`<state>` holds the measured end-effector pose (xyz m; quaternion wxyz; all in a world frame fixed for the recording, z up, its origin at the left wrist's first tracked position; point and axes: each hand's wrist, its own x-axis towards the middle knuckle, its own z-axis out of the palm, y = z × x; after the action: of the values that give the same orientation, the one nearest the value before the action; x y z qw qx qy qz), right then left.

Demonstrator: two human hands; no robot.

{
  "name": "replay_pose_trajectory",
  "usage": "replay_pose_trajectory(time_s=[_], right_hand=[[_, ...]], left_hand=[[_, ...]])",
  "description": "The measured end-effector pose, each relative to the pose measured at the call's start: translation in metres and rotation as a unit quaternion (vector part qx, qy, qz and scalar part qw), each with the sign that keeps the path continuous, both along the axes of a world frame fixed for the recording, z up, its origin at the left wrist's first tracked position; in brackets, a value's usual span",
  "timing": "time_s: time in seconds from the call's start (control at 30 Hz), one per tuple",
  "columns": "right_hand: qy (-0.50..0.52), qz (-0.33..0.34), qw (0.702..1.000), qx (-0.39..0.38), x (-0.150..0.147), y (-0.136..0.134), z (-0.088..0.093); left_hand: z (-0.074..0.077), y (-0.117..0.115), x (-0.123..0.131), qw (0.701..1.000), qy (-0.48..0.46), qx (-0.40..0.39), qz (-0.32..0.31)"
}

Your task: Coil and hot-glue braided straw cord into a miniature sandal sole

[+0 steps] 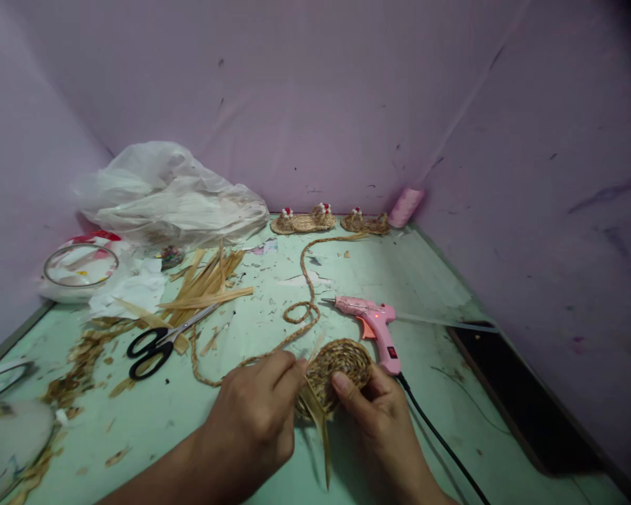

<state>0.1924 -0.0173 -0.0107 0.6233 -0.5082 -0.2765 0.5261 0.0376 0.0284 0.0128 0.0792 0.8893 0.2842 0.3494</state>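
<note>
In my right hand [373, 407] is a coiled, woven straw piece [341, 361], oval or sole-like in outline, with the thumb on its top face and the fingers under its far edge. My left hand [268, 400] is closed at the left edge of this piece, its fingertips pinched on the braided straw cord [294, 337]; the exact grip is partly hidden. A flat loose straw strip [318, 414] sticks out from the piece between both hands and points toward me. From the left hand the cord winds away across the table in a loop.
A pink glue gun [371, 315] with a lit light lies beyond the right hand, its black cable [436, 435] trailing toward me. Black-handled scissors [158, 347] and straw strips [205, 280] lie left. Small woven sandals [305, 223] stand by the wall; a phone [520, 393] lies right.
</note>
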Motion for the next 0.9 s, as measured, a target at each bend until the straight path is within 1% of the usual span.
replay_pose_trajectory(time_s=[0.07, 0.1, 0.13, 0.17, 0.2, 0.23, 0.3, 0.37, 0.43, 0.5, 0.6, 0.67, 0.73, 0.83, 0.9], right_hand=[[0.006, 0.003, 1.000, -0.005, 0.000, 0.001, 0.002], [0.008, 0.005, 1.000, -0.006, 0.000, 0.001, 0.002], [0.010, 0.007, 1.000, -0.006, 0.000, 0.001, 0.003], [0.012, 0.010, 1.000, -0.005, 0.001, 0.001, 0.004], [0.016, 0.012, 1.000, -0.001, 0.001, 0.002, 0.005], [0.019, 0.018, 1.000, 0.005, 0.002, 0.002, 0.006], [0.023, 0.029, 0.999, 0.020, 0.002, 0.001, 0.008], [0.024, 0.037, 0.998, 0.032, 0.001, 0.000, 0.009], [0.023, 0.036, 0.998, 0.039, 0.000, -0.002, 0.008], [0.019, 0.038, 0.998, 0.044, -0.001, -0.003, 0.006], [0.018, 0.050, 0.996, 0.066, 0.000, -0.003, 0.004], [0.034, 0.061, 0.993, 0.097, 0.001, -0.001, 0.005], [0.062, 0.076, 0.987, 0.125, 0.003, 0.000, 0.009], [0.105, 0.109, 0.977, 0.148, 0.002, 0.001, 0.016], [0.124, 0.132, 0.971, 0.157, -0.001, -0.001, 0.020]], left_hand=[[0.000, 0.000, 0.000, 0.998, 0.019, 0.060, 0.008], [0.002, 0.000, 0.000, 0.998, 0.023, 0.060, 0.007], [0.006, 0.000, -0.001, 0.999, 0.022, 0.033, 0.004], [0.011, 0.001, -0.001, 1.000, 0.020, -0.018, 0.001], [0.016, 0.003, -0.001, 0.996, 0.018, -0.086, -0.001], [0.022, 0.004, -0.001, 0.987, 0.017, -0.162, 0.001], [0.031, 0.005, 0.000, 0.956, 0.018, -0.290, 0.028], [0.034, 0.004, 0.002, 0.927, 0.010, -0.368, 0.077], [0.032, -0.001, 0.004, 0.911, -0.014, -0.395, 0.118], [0.028, -0.006, 0.005, 0.913, -0.032, -0.381, 0.140], [0.026, -0.013, 0.003, 0.940, -0.030, -0.308, 0.143], [0.027, -0.016, 0.001, 0.960, -0.045, -0.246, 0.128], [0.030, -0.019, 0.000, 0.972, -0.090, -0.188, 0.105], [0.035, -0.025, 0.000, 0.978, -0.147, -0.135, 0.065], [0.037, -0.030, 0.001, 0.980, -0.160, -0.113, 0.038]])
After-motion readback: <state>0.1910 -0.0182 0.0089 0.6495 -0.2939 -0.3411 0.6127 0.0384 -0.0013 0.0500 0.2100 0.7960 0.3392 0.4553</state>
